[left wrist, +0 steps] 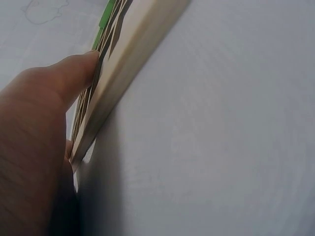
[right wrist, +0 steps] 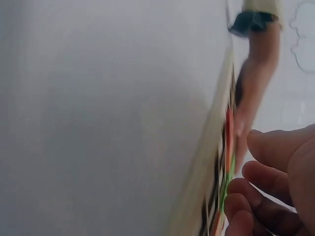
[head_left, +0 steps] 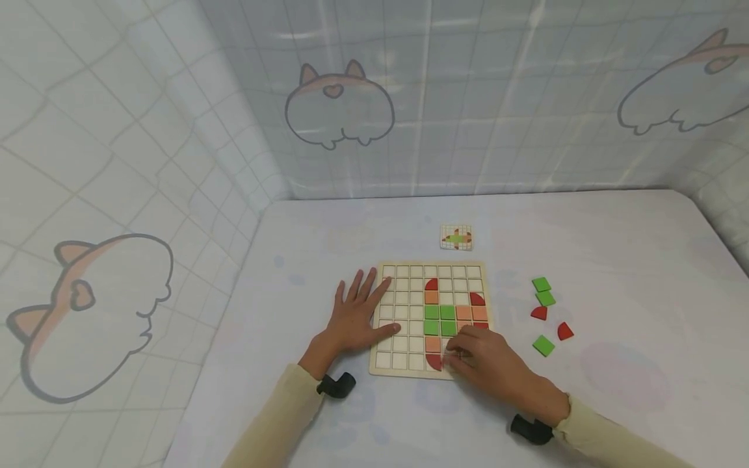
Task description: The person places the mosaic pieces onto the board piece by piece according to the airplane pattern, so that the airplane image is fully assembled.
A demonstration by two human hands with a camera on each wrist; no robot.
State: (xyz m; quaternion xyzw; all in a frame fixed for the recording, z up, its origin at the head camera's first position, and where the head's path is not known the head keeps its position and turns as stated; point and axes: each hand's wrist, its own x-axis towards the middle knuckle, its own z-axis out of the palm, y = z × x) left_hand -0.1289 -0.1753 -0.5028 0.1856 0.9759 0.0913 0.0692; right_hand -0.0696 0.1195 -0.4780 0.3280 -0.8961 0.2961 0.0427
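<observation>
A square wooden grid board [head_left: 400, 307] lies flat on the table. My left hand [head_left: 354, 320] rests on its left edge, fingers spread and thumb on the grid; the left wrist view shows that thumb [left wrist: 81, 73] on top of the board. Over the board's lower right, my right hand [head_left: 494, 365] hovers beside a red quarter-circle tile [head_left: 433, 361]. Its fingers are loosely bent, and in the right wrist view the thumb stands apart from them with nothing seen between. Green square tiles [head_left: 432, 312], orange square tiles [head_left: 432, 344] and more red tiles fill several cells; my right hand covers some cells.
Behind the board lies a small pattern card [head_left: 456, 238]. To the right, loose green squares [head_left: 543, 346] and red quarter-circles [head_left: 564, 331] are scattered on the white tabletop [head_left: 632, 273]. Patterned curtains [head_left: 468, 97] hang at the back and sides.
</observation>
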